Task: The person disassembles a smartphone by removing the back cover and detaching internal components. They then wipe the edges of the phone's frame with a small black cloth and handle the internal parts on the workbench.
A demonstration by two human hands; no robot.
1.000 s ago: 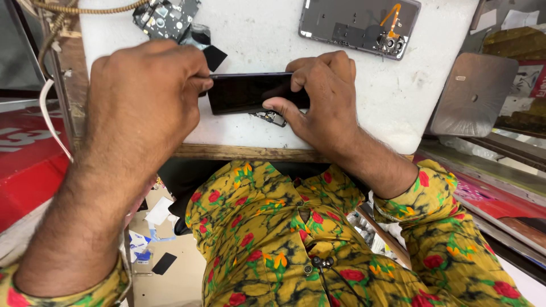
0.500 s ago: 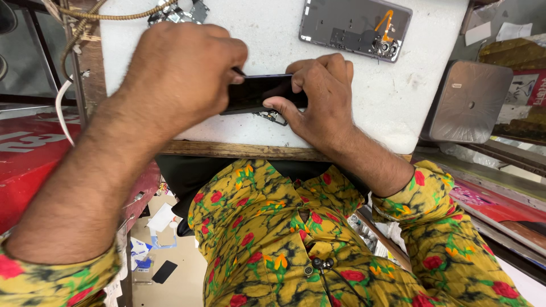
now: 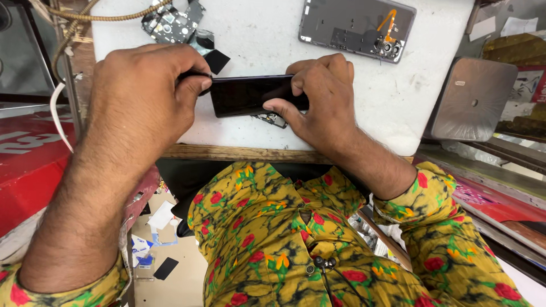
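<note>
Black phone (image 3: 250,95) sits just over the white bench (image 3: 352,108) edge, my right hand (image 3: 318,96) pinching its right end. My left hand (image 3: 145,96) has its fingers (image 3: 190,85) closed on the left end.

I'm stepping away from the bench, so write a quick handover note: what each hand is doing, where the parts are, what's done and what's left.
Left hand: pinching a thin dark tool against the left end of the black phone.
Right hand: grip on the phone's right end, holding it on edge over the white bench.
Parts: opened phone frame with orange flex at top right; circuit board at top left; a small dark part under the phone.
Done: one phone is apart.
Left: the black phone appears closed; whether its seam has opened cannot be seen.
</note>
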